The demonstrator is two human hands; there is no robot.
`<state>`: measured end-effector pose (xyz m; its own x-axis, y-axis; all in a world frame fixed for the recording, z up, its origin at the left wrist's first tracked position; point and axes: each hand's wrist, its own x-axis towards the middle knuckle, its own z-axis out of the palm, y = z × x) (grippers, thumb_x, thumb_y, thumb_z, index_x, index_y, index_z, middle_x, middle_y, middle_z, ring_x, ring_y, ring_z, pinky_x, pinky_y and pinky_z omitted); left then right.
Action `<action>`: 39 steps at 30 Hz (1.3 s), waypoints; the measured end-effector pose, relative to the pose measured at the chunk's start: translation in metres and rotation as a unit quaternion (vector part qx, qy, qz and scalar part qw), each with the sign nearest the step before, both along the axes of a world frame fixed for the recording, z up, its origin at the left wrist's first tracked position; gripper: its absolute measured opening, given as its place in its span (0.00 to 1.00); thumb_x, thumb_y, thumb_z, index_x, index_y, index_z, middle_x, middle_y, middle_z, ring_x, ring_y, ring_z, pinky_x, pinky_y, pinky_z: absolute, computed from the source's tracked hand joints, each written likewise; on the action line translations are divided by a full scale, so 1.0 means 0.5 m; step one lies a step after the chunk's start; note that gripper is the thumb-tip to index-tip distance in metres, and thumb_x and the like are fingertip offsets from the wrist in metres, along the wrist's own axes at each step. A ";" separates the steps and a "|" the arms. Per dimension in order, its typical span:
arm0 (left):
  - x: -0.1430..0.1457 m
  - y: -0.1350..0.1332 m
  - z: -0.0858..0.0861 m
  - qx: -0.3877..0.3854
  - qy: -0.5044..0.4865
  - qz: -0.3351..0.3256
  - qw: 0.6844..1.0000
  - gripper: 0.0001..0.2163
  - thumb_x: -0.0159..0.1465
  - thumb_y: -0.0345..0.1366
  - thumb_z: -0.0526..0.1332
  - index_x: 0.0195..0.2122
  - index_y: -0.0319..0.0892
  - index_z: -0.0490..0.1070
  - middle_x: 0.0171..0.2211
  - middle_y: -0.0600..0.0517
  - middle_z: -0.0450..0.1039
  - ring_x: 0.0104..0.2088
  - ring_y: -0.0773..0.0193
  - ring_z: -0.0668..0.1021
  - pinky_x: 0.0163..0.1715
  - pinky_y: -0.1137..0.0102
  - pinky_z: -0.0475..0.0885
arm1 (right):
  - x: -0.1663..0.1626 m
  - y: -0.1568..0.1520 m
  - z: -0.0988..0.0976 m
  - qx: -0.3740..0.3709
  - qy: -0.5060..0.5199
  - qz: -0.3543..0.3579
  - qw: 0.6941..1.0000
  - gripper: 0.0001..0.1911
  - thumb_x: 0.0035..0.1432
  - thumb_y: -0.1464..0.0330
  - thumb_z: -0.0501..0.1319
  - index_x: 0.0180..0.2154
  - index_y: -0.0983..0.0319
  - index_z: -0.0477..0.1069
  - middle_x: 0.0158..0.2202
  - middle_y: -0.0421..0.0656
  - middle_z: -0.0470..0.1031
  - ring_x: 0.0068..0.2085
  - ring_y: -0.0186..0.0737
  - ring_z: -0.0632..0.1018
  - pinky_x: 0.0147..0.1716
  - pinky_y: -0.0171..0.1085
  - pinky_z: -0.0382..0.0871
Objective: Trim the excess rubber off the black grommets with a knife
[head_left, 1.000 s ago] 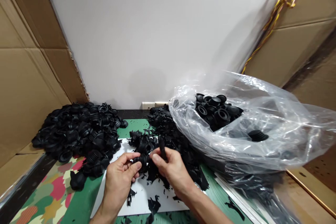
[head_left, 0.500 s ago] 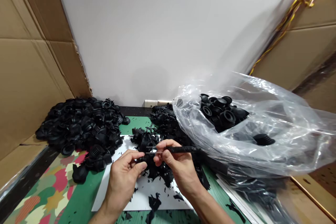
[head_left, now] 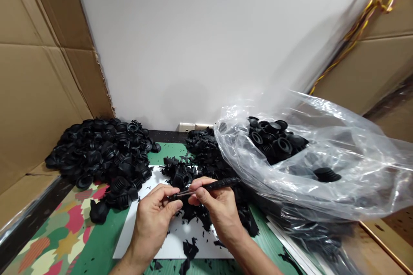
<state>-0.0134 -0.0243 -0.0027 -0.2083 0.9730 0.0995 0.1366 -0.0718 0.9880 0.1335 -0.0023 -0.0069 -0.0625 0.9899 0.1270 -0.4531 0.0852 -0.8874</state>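
My right hand [head_left: 217, 201] grips a pair of tweezers [head_left: 222, 184] whose rear end is black; the thin metal prongs [head_left: 186, 193] point left. Their tips reach the fingertips of my left hand [head_left: 158, 210]. Between that thumb and forefinger I pinch a small black rubber part [head_left: 172, 198], mostly hidden by the fingers. Just behind the hands, on a white sheet [head_left: 132, 232], lies a small heap of ribbed black rubber parts [head_left: 180, 174]. Torn black scraps [head_left: 190, 247] are strewn over the sheet below.
A large pile of ribbed black rubber parts [head_left: 103, 150] stands on the left. Black scraps [head_left: 206, 150] are heaped at the back centre. At right, a clear plastic bag [head_left: 361, 172] holds finished-looking black rubber parts [head_left: 274, 137]. Cardboard walls [head_left: 35, 73] flank the green table [head_left: 103, 240].
The tweezers have tilted, their tips now lower and against the black part at my left fingertips. The prongs appear closer together. The view has shifted slightly.
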 end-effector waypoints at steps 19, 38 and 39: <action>0.002 0.000 -0.006 0.079 0.044 0.013 0.996 0.04 0.46 0.30 0.66 0.24 0.43 0.78 0.30 0.50 0.77 0.31 0.59 0.78 0.27 0.70 0.73 | 0.048 0.042 0.003 0.124 -0.162 -0.150 0.967 0.12 0.56 0.59 0.63 0.29 0.62 0.70 0.29 0.40 0.71 0.22 0.33 0.73 0.24 0.35 0.69; -0.005 0.013 0.033 -0.149 -0.067 -0.060 0.985 0.26 0.48 0.61 0.61 0.21 0.39 0.67 0.08 0.54 0.64 0.08 0.75 0.58 0.10 0.79 0.44 | 0.005 -0.004 0.007 0.215 -0.267 -0.005 0.939 0.05 0.54 0.68 0.61 0.31 0.61 0.74 0.25 0.40 0.72 0.27 0.37 0.71 0.28 0.35 0.64; -0.007 0.014 0.036 -0.156 -0.055 -0.079 0.983 0.26 0.50 0.61 0.60 0.21 0.39 0.67 0.08 0.54 0.65 0.08 0.75 0.58 0.10 0.78 0.44 | 0.004 -0.005 0.008 0.210 -0.262 -0.005 0.942 0.06 0.55 0.67 0.60 0.29 0.62 0.74 0.25 0.40 0.71 0.26 0.36 0.71 0.28 0.35 0.63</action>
